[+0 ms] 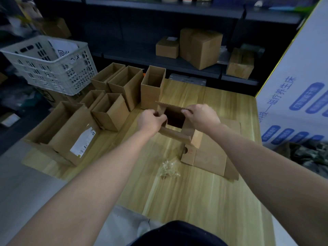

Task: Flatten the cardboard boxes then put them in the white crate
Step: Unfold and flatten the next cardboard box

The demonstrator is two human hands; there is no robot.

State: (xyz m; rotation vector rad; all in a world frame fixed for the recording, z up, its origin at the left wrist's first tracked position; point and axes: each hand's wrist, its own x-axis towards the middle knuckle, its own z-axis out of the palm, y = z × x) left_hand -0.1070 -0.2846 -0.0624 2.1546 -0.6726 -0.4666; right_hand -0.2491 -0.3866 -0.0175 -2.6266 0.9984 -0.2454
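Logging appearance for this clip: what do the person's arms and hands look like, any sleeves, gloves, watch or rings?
Both are bare. The left hand and right hand wear no gloves, and no ring shows. The left forearm and right forearm are uncovered, with no sleeve, watch or band in view. A dark garment shows at the bottom edge.

Gripped the small open box at its top edges, left hand on the left wall and right hand on the right one, fingers curled over the rim. Noted a tall open box just behind that box, more upright open boxes to its left, and the white crate well apart at its back left. Noted flattened cardboard just right of the box and a crumpled clear scrap near its front, both on the wooden table.
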